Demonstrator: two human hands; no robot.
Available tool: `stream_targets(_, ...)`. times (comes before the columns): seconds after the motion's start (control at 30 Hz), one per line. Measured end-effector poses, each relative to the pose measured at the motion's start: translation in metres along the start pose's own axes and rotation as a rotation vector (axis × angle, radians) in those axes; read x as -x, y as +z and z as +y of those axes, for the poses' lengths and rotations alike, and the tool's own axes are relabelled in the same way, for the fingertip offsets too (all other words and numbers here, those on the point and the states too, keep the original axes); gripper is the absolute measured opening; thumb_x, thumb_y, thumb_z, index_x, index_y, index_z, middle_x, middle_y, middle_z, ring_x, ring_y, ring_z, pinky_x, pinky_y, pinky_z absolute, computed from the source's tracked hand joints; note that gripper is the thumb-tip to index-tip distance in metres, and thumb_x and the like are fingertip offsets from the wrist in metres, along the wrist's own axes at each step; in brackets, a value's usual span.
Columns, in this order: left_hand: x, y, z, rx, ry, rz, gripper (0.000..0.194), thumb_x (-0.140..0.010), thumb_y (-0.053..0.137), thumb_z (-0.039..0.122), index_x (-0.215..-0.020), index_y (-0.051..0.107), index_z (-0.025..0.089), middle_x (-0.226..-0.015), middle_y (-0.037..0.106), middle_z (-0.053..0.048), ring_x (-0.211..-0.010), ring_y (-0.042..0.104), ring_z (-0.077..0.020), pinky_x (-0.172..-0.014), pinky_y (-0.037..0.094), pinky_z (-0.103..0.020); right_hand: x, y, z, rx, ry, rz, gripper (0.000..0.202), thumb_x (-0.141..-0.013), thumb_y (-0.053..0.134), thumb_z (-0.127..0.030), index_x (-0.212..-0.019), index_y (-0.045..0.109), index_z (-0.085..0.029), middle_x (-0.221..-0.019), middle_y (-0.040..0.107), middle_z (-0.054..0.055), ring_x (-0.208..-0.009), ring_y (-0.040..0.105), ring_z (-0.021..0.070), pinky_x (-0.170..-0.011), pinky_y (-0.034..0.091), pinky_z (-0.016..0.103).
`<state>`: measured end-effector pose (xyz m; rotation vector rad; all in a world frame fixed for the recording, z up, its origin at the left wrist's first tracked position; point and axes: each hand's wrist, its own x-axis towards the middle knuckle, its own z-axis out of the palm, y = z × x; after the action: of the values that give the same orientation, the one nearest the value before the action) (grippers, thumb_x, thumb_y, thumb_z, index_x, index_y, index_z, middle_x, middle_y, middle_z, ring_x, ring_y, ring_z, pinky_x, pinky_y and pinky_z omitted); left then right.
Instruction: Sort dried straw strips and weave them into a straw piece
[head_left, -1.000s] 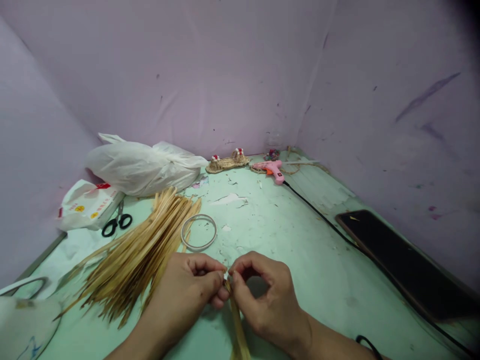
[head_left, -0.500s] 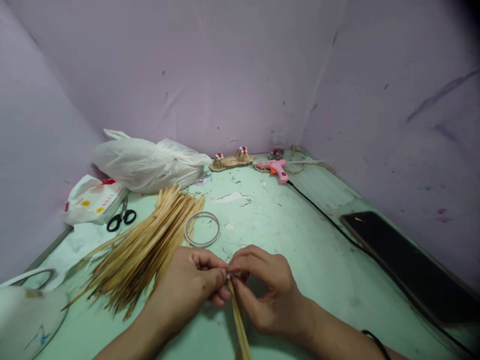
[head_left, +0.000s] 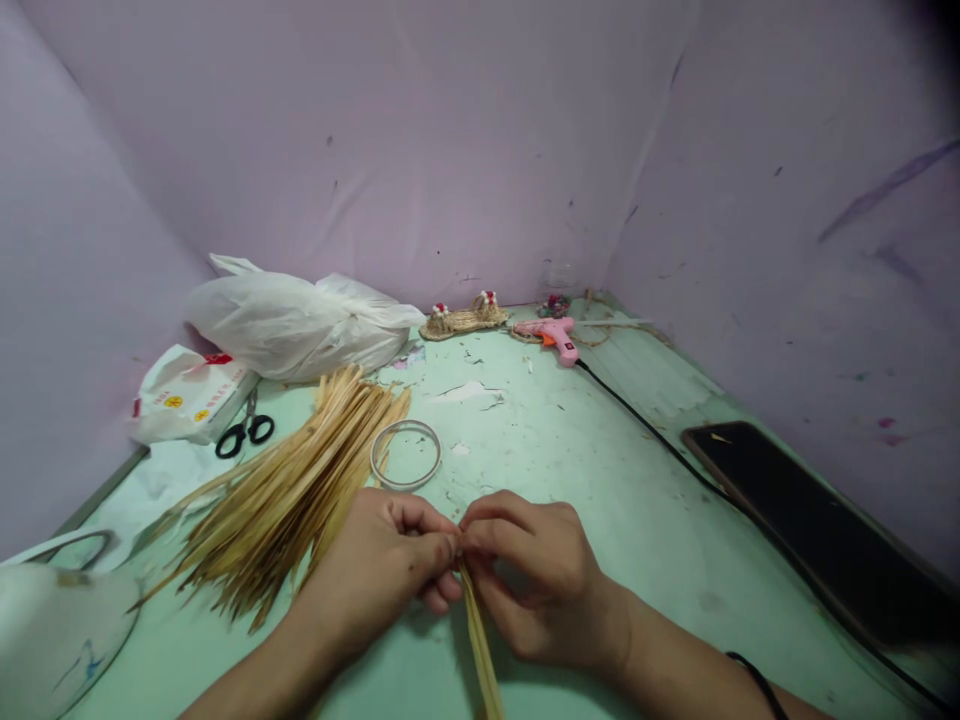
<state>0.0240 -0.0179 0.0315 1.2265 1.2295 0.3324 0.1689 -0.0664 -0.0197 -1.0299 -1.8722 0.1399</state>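
Note:
My left hand [head_left: 401, 565] and my right hand [head_left: 529, 575] meet fingertip to fingertip low in the middle of the view. Both pinch the upper end of a dried leaf strip [head_left: 480, 640], pale yellow-green, which hangs down past the bottom edge. The pinched tip itself is hidden by the fingers. Just beyond my left hand lies a thin white ring [head_left: 406, 486], flat on the green table [head_left: 525, 450]. A sheaf of dried leaf strips [head_left: 300, 490], straw to brown in colour, is spread left of the hands, partly behind my left forearm.
Black-handled scissors [head_left: 246, 434], a white box [head_left: 195, 395] and a white plastic bag [head_left: 300, 325] lie at the left. A pink glue gun [head_left: 555, 337] trails a black cord rightward, beside a dark phone [head_left: 817, 530]. Small woven slippers [head_left: 463, 321] rest against the wall.
The small shiny bit seen at the pinched tip is now mostly covered, as my right fingers close in tighter. Both hands stay in nearly the same place.

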Motion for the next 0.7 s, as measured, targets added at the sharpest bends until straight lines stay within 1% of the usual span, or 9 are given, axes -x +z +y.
stream_targets(0.2, -0.0003, 0.0025, 0.0004, -0.038, -0.025, 0.004, 0.006, -0.056, 0.057, 0.017, -0.056, 0.06, 0.012, -0.043, 0.06, -0.001, -0.038, 0.052, -0.0099, -0.044, 0.043, -0.021, 0.0009, 0.0016, 0.0015, -0.011, 0.06, -0.072, 0.01, -0.062, 0.048, -0.01, -0.067, 0.051, -0.018, -0.071, 0.061, 0.003, -0.056, 0.056, 0.0117, -0.047, 0.042, 0.022)
stream_targets(0.3, -0.0018, 0.0014, -0.0005, -0.019, -0.01, -0.007, 0.008, -0.056, 0.056, 0.017, -0.059, 0.061, 0.011, -0.044, 0.06, -0.001, -0.04, 0.053, -0.0103, -0.045, 0.043, -0.022, 0.0025, 0.0034, 0.0031, -0.055, 0.078, -0.04, 0.01, -0.063, 0.049, -0.01, -0.068, 0.05, -0.018, -0.07, 0.06, 0.003, -0.059, 0.056, 0.012, -0.049, 0.043, 0.022)
stream_targets(0.37, -0.0024, 0.0004, -0.0007, -0.011, -0.014, -0.002, 0.008, -0.056, 0.057, 0.018, -0.059, 0.061, 0.012, -0.043, 0.06, -0.001, -0.039, 0.052, -0.0105, -0.045, 0.043, -0.022, 0.0031, 0.0039, 0.0034, -0.067, 0.079, -0.009, 0.012, -0.065, 0.048, -0.01, -0.074, 0.052, -0.017, -0.072, 0.061, 0.003, -0.061, 0.057, 0.0122, -0.05, 0.044, 0.022)
stream_targets(0.47, -0.0024, -0.0003, -0.0003, -0.01, -0.01, -0.002, 0.008, -0.056, 0.058, 0.019, -0.058, 0.06, 0.012, -0.043, 0.06, -0.002, -0.039, 0.052, -0.0105, -0.044, 0.043, -0.022, 0.0029, 0.0035, 0.0033, -0.058, 0.054, -0.001, 0.017, -0.067, 0.048, -0.009, -0.081, 0.054, -0.018, -0.078, 0.062, 0.004, -0.063, 0.059, 0.012, -0.052, 0.045, 0.021)
stream_targets(0.57, -0.0016, 0.0006, 0.0008, -0.002, -0.013, -0.024, 0.008, -0.056, 0.058, 0.018, -0.058, 0.061, 0.011, -0.043, 0.06, -0.002, -0.038, 0.052, -0.01, -0.044, 0.043, -0.022, 0.0019, 0.003, 0.0032, -0.04, 0.046, -0.025, 0.014, -0.067, 0.047, -0.009, -0.076, 0.054, -0.018, -0.075, 0.062, 0.003, -0.061, 0.058, 0.0114, -0.051, 0.045, 0.021)
stream_targets(0.7, -0.0004, 0.0029, 0.0028, 0.003, -0.031, -0.027, 0.006, -0.055, 0.057, 0.016, -0.056, 0.06, 0.011, -0.041, 0.058, -0.001, -0.038, 0.051, -0.0097, -0.043, 0.044, -0.022, 0.0017, 0.0033, 0.0034, -0.04, 0.055, -0.037, 0.013, -0.064, 0.047, -0.009, -0.072, 0.053, -0.018, -0.073, 0.061, 0.003, -0.059, 0.057, 0.0115, -0.049, 0.043, 0.021)
